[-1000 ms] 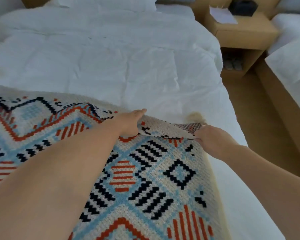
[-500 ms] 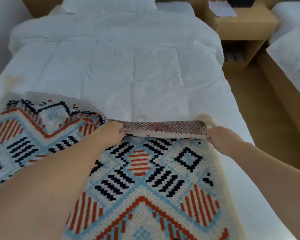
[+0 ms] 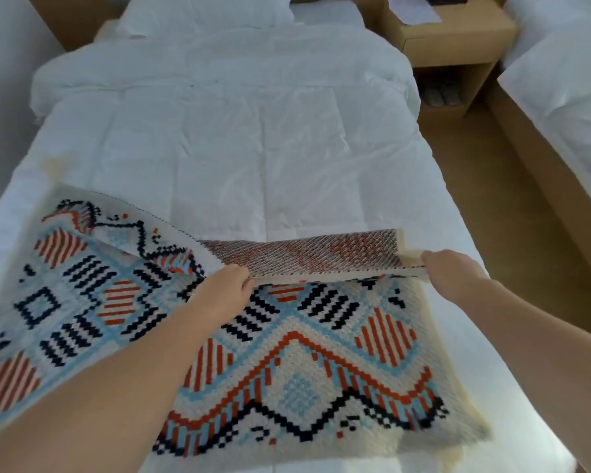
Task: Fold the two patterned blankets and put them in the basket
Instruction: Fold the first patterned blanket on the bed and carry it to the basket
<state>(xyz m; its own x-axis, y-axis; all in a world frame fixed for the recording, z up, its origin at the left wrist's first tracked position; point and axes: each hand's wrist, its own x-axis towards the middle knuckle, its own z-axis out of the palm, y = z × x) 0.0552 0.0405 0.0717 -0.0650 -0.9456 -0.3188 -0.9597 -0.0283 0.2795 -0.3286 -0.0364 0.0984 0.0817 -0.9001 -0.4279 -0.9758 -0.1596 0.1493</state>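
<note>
A patterned blanket (image 3: 287,363) (cream, with blue, orange-red and black geometric motifs) lies spread across the near part of a white bed, its far edge lifted and turned back, showing the woven underside.

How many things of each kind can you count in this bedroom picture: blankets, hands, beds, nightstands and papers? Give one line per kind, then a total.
Blanket: 1
Hands: 2, left hand and right hand
Beds: 2, near bed and far bed
Nightstand: 1
Paper: 1
Total: 7
</note>
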